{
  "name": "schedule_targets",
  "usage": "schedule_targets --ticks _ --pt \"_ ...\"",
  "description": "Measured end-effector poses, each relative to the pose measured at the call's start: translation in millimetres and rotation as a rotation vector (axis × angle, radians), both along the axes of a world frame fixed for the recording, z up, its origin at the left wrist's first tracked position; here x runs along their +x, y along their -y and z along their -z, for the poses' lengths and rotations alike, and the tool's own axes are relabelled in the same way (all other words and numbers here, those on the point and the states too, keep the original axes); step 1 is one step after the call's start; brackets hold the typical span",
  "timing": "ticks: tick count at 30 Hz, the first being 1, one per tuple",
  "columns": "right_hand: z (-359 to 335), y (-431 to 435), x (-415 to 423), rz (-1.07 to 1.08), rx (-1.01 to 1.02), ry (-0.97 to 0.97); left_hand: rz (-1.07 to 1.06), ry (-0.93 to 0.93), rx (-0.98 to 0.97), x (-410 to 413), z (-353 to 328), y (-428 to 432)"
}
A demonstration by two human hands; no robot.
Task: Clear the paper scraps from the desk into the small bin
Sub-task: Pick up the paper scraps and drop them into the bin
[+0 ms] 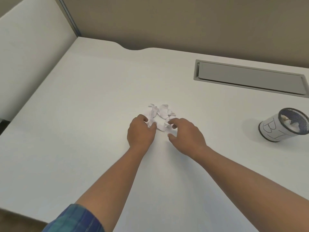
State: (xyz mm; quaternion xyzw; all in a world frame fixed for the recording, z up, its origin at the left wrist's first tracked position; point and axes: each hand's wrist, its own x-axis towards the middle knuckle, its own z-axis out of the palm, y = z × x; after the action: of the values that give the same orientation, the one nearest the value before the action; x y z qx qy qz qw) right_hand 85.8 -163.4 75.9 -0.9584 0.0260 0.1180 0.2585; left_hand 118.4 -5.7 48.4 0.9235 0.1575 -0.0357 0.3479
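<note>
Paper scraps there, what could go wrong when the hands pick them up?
The paper scraps are many loose bits, so some may slip between the left hand and right hand and stay on the desk. The small bin stands off to the right with a small mouth; bits could fall beside it.

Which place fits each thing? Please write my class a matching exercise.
Things: 1 pile of white crumpled paper scraps; 2 small black mesh bin wrapped in white paper; 3 grey rectangular hatch; 4 blue checked sleeve.
Places: A sunk into the white desk, far side; B lower left corner of view; C middle of desk; D standing by right edge.
Pairs: 1-C; 2-D; 3-A; 4-B.
</note>
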Motion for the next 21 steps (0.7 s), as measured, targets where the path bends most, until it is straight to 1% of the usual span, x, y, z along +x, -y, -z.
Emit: schedule_targets --ticks 7,11,14,21 --pt "12 -1 -6 0.077 0.013 0.043 0.024 -0.050 -0.004 3 5 -2" --pt "15 -8 -6 0.082 0.043 0.077 -0.019 -0.016 -0.098 -14 5 -12" --pt "16 -18 -4 0.039 0.047 0.108 -0.053 0.003 -0.181 -28 6 -18" --pt "17 -41 14 -0.147 -0.152 0.113 -0.113 0.067 -0.324 -56 -2 -26"
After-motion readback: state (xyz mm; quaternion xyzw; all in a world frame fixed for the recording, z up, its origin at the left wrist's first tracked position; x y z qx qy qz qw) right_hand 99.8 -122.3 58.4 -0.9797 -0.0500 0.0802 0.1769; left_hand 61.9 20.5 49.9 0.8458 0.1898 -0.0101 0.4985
